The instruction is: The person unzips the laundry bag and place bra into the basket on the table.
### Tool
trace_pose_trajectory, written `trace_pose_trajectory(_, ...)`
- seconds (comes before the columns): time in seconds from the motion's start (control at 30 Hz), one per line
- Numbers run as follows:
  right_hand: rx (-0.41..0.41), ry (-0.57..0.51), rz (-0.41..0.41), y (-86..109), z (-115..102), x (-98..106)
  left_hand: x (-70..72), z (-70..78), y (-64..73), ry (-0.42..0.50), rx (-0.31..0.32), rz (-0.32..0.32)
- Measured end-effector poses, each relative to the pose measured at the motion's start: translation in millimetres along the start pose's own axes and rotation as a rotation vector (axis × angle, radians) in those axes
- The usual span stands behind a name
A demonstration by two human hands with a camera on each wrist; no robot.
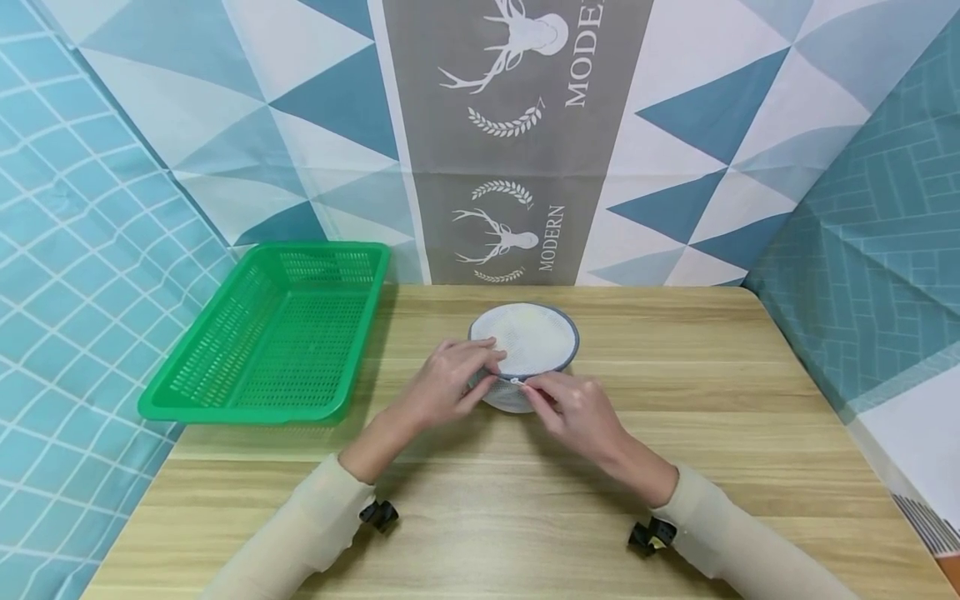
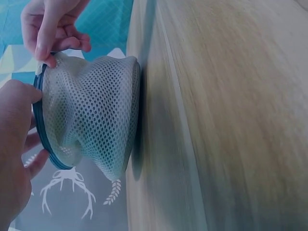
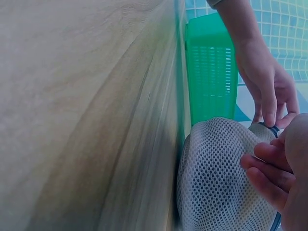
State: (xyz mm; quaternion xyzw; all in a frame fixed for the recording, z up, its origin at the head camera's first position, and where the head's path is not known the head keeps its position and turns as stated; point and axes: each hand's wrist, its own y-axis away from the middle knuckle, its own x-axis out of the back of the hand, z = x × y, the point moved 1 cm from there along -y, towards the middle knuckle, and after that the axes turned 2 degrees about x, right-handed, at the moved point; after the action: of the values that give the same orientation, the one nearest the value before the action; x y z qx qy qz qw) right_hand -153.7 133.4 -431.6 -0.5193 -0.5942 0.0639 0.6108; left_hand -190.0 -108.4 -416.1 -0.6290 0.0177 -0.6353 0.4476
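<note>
A round white mesh laundry bag [image 1: 528,333] with a dark blue zipped rim stands upright on the wooden table. Its honeycomb mesh side [image 2: 103,106] looks soft and creased in the left wrist view. My left hand [image 1: 452,382] grips the rim at the near left, fingers over the top and thumb at the side. At the near edge, my right hand [image 1: 577,412] pinches the small white zipper pull [image 1: 516,381] between thumb and forefinger. In the right wrist view, the other fingers [image 3: 269,178] of that hand curl loosely beside the mesh.
To the left sits a green plastic basket [image 1: 347,392] with slotted walls, nothing in it. The wooden table [image 1: 480,517] extends around the bag. Patterned cloth [image 1: 517,150] hangs behind its far edge, and blue patterned sheets flank both sides.
</note>
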Motion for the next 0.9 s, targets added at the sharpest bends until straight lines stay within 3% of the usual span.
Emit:
trace_pose_trajectory(0.3, -0.014, -0.007, 0.004, 3.6, 2.1, 0.7, 1.6, -3.2, 4.5, 0.043, -0.008, 0.008)
trace_pose_trajectory(0.57, -0.012, -0.013, 0.012, 2.5, 3.0, 1.3, -2.1, -2.5, 0.4, 0.010, -0.025, 0.047)
trace_pose_trajectory(0.9, -0.002, -0.003, 0.013, -0.4, 1.0, -1.1, -3.6, -2.4, -0.2, -0.005, -0.011, 0.049)
